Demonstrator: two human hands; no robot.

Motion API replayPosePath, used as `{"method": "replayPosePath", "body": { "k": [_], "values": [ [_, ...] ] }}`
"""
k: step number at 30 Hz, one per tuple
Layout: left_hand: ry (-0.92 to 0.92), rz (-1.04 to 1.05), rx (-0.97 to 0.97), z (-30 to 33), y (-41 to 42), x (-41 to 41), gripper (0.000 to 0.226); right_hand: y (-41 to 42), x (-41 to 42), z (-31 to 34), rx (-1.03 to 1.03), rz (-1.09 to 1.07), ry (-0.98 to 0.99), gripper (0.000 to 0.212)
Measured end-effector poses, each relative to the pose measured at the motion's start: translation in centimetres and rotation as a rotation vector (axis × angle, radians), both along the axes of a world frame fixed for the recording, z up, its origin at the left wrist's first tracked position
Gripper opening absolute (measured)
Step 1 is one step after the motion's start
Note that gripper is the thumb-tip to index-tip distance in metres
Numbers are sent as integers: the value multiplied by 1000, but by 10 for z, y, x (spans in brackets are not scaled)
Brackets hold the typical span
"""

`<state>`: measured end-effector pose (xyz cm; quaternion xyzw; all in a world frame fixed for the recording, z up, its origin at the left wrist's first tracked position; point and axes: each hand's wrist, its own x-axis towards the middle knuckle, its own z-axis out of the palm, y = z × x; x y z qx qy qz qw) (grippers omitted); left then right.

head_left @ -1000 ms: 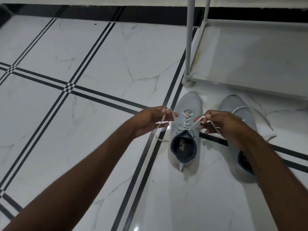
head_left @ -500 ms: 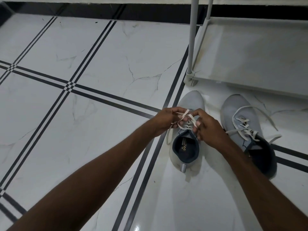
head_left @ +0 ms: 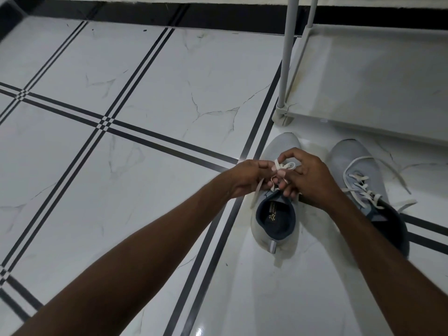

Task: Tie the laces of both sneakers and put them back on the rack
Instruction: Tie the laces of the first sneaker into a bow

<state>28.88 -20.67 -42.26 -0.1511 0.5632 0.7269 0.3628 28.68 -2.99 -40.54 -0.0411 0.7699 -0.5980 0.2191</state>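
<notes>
While both forearms reach in from the bottom corners of the frame, they cross a glossy white marble-look floor (head_left: pixel 150 76) veined in grey and ruled with thin black double lines that meet at small checkered crossings; a bright glint of light sits on the tile at the bottom edge, right of centre.

Just right of centre, the near sneaker (head_left: pixel 275 229) stands upright on the tile, pale grey with a dark blue lining, its heel toward the camera and its toe toward the rack. Over its tongue the 2 hands meet. The left hand (head_left: pixel 249 178) has its fingers curled and pinches the off-white lace (head_left: pixel 282 166) between thumb and forefinger; one loose end hangs down the shoe's left side. The right hand (head_left: pixel 312 180) also pinches the lace, its forefinger hooked over a small loop and the other fingers bent downward against the shoe's throat.

Beside it, to the right and apart from it, the second sneaker (head_left: pixel 358 170) sits with its lace untied and trailing onto the tile; the right forearm hides its heel.

Beyond the toes, in the upper right of the frame, stands the rack (head_left: pixel 363 76): a pale shelf low to the floor and 2 slim grey posts rising out of view. Farther still, a broad black band runs along the top edge.
</notes>
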Motion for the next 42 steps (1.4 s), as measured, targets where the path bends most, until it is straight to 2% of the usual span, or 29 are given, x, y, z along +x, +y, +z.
{"method": "replayPosePath", "body": {
  "k": [3, 7, 12, 16, 19, 22, 25, 28, 31, 35, 37, 39, 42],
  "values": [
    [-13, -26, 64, 5, -2, 1, 19, 4, -2, -4, -81, -6, -58, 15],
    [37, 13, -20, 3, 7, 0, 23, 10, -3, -15, -188, -4, -202, 21],
    [100, -19, -84, 7, 11, 2, 23, 13, -6, -23, -306, -117, -368, 12],
    [382, -319, -400, 24, 8, -7, 25, 11, -11, -22, -199, -121, -434, 16],
    [637, -462, -670, 33, 7, -15, 13, 9, -12, -19, -164, -109, -461, 19],
    [962, -450, -956, 28, 15, -7, 7, 11, -15, -17, -154, -85, -482, 19],
    [1075, -299, -1036, 14, 26, 12, 8, 19, -18, -14, -205, -48, -564, 20],
    [1005, -101, -943, 9, 29, 24, 6, 27, -18, -10, -181, 13, -596, 25],
    [759, 85, -733, 7, 30, 25, 8, 25, -12, -11, -29, 23, -443, 24],
    [450, 191, -417, 12, 19, 23, 7, 29, -4, -15, 19, -105, -249, 4],
    [309, 258, -248, 15, 2, 27, 5, 40, -3, -19, 149, -152, -150, 7],
    [223, 262, -117, 11, -14, 34, 13, 50, -3, -26, 264, -163, -99, 13],
    [115, 232, -15, 4, -23, 42, 24, 53, 0, -31, 394, -113, -63, 20]
  ]
}}
